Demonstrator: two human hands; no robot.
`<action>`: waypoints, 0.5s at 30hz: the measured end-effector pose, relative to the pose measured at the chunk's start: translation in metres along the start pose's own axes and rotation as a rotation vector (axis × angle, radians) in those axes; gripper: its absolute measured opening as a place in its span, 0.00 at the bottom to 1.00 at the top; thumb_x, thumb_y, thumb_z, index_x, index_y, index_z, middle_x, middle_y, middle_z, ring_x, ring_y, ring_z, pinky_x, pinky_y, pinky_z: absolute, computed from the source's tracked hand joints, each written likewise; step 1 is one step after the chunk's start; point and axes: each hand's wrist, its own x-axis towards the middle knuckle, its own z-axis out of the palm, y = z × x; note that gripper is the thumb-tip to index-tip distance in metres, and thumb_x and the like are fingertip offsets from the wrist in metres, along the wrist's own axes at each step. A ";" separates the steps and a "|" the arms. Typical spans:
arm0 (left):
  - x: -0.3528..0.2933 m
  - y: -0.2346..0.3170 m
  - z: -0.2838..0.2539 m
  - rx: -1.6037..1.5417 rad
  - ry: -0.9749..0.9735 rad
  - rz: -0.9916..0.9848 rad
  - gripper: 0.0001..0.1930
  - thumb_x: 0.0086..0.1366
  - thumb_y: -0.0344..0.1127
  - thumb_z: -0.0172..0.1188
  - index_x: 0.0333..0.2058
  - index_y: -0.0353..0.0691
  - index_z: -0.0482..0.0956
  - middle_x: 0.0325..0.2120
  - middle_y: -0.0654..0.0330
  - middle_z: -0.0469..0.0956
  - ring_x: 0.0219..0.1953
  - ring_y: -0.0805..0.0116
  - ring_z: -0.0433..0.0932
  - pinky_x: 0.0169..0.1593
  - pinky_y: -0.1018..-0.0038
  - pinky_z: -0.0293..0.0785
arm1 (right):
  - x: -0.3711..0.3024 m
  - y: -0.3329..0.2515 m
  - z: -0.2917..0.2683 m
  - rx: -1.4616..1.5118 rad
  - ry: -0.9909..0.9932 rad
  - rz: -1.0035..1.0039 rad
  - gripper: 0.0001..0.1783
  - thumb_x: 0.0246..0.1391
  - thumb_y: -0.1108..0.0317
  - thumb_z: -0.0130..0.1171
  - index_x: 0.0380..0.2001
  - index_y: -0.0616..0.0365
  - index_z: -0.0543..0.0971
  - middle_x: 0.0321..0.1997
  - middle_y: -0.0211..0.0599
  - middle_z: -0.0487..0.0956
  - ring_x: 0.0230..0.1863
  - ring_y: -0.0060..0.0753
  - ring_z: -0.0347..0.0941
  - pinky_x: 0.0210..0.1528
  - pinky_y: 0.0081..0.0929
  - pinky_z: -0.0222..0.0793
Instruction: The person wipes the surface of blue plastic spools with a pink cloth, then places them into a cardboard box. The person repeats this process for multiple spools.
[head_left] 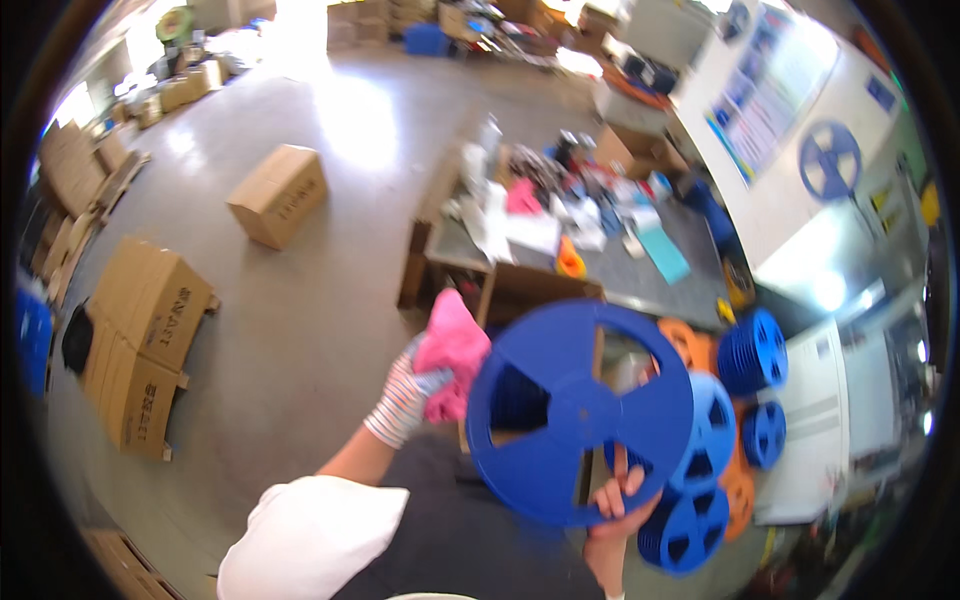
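Observation:
My left hand (400,398), in a striped glove, is closed around a bunched pink cloth (456,352). The cloth is at the left rim of a large blue plastic reel flange (583,408) with fan-shaped openings; whether they touch, I cannot tell. My right hand (622,503) grips the flange at its lower right edge, with fingers showing through an opening. The flange is held up in front of me, its flat side toward me. It hides part of the boxes and reels behind it.
Stacks of blue reels (754,352) and orange reels (740,502) stand to the right. Ahead is a cluttered table (640,275) with an orange tape dispenser (570,260). Cardboard boxes (282,195) sit on the floor at left. A white cabinet (810,430) stands far right.

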 end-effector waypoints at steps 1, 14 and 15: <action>-0.003 -0.001 0.008 -0.038 -0.025 -0.017 0.29 0.58 0.21 0.65 0.60 0.40 0.71 0.51 0.60 0.78 0.52 0.69 0.77 0.56 0.70 0.75 | -0.002 -0.006 -0.005 0.000 0.006 0.004 0.28 0.68 0.46 0.38 0.27 0.61 0.65 0.75 0.58 0.55 0.14 0.24 0.63 0.19 0.24 0.58; -0.015 -0.027 0.038 0.222 -0.111 -0.012 0.28 0.58 0.26 0.64 0.59 0.33 0.70 0.48 0.57 0.79 0.50 0.66 0.78 0.57 0.69 0.74 | -0.042 -0.028 0.002 -0.005 0.174 -0.079 0.29 0.68 0.45 0.41 0.26 0.62 0.68 0.76 0.53 0.53 0.14 0.22 0.63 0.18 0.22 0.55; -0.013 -0.030 0.039 0.283 -0.124 0.021 0.28 0.59 0.27 0.64 0.59 0.34 0.71 0.47 0.56 0.80 0.48 0.68 0.79 0.55 0.70 0.75 | -0.045 -0.028 0.003 -0.028 0.198 -0.076 0.29 0.67 0.45 0.41 0.25 0.62 0.67 0.76 0.53 0.53 0.14 0.21 0.63 0.18 0.21 0.55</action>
